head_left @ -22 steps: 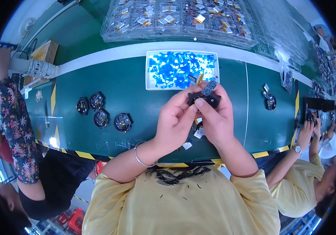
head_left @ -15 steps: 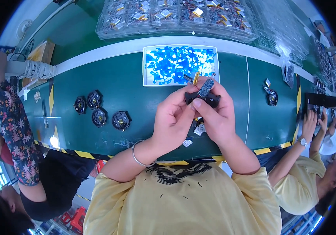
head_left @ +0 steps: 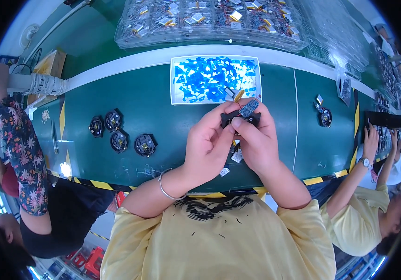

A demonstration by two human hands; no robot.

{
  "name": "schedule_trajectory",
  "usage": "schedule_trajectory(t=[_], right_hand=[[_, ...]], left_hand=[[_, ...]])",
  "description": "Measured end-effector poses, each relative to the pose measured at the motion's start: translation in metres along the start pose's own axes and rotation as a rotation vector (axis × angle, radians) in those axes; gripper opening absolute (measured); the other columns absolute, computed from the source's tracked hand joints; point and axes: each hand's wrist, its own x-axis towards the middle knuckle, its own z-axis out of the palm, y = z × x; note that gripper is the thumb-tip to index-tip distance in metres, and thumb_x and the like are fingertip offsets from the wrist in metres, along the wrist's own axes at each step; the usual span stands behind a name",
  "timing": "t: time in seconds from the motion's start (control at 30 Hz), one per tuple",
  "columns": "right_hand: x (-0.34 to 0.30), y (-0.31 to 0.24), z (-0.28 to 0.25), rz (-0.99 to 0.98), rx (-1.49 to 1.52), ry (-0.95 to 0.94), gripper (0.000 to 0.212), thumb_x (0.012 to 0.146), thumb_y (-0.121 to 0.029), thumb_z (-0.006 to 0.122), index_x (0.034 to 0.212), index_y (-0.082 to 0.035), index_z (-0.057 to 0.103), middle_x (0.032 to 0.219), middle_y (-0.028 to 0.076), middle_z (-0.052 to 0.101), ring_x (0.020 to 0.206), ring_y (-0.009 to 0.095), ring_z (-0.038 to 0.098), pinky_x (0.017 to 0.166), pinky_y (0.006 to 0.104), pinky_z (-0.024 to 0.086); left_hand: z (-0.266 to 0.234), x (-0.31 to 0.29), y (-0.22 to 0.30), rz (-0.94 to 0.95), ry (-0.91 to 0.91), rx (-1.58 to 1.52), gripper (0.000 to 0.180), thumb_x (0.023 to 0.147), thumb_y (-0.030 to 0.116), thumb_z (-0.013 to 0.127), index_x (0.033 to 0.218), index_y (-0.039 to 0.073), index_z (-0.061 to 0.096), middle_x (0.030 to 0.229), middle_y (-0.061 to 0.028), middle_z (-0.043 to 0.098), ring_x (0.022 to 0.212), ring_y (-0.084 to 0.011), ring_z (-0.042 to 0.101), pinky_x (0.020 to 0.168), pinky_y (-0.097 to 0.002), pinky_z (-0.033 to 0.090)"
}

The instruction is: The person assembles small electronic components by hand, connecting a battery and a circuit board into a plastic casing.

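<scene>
Between my two hands I hold a black plastic housing [head_left: 241, 119]. My left hand [head_left: 208, 142] grips its left end, and my right hand [head_left: 260, 140] grips the right end with the thumb pressed on its near face. A small blue circuit board [head_left: 249, 108] sticks up from the housing's far side. Wires join it to a yellow-taped battery [head_left: 238, 95] and a small dark flat part [head_left: 230, 92]. Below my hands, partly covered by them, lie more silvery battery pieces [head_left: 237, 155] on the green table.
Beyond my hands stands a white box [head_left: 172, 79] of small blue pieces. Several round black housings [head_left: 145, 145] lie to the left, another assembly [head_left: 324, 116] to the right. Clear trays [head_left: 209, 39] of parts sit at the back. Tweezers [head_left: 54, 140] lie far left. Co-workers sit on both sides.
The circuit board has tilted lower to the right, and the battery and flat part above it have shifted. My thumbs still press the housing. The right co-worker's hands have moved slightly.
</scene>
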Motion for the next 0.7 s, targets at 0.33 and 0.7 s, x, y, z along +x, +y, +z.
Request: schedule_trajectory(t=[0.33,0.7], right_hand=[[-0.0003,0.0012,0.004,-0.067,0.096,-0.067,0.026,0.084,0.004,0.051,0.109,-0.003,0.052,0.097,0.002,0.056,0.087,0.008,0.054,0.075,0.0251,0.046],[0.0002,0.0091,0.0011,-0.043,0.1,0.001,0.023,0.082,0.001,0.049,0.105,-0.004,0.051,0.099,0.008,0.057,0.089,0.016,0.057,0.078,0.0308,0.048]], left_hand=[[0.0004,-0.0047,0.006,0.036,-0.004,0.025,0.039,0.088,-0.011,0.043,0.126,-0.004,0.044,0.117,-0.0096,0.054,0.106,-0.0128,0.052,0.087,-0.0232,0.042],[-0.0045,-0.0039,0.0011,0.043,-0.047,0.169,0.038,0.092,-0.006,0.042,0.129,-0.004,0.039,0.12,-0.0112,0.052,0.107,-0.0149,0.052,0.089,-0.029,0.047]])
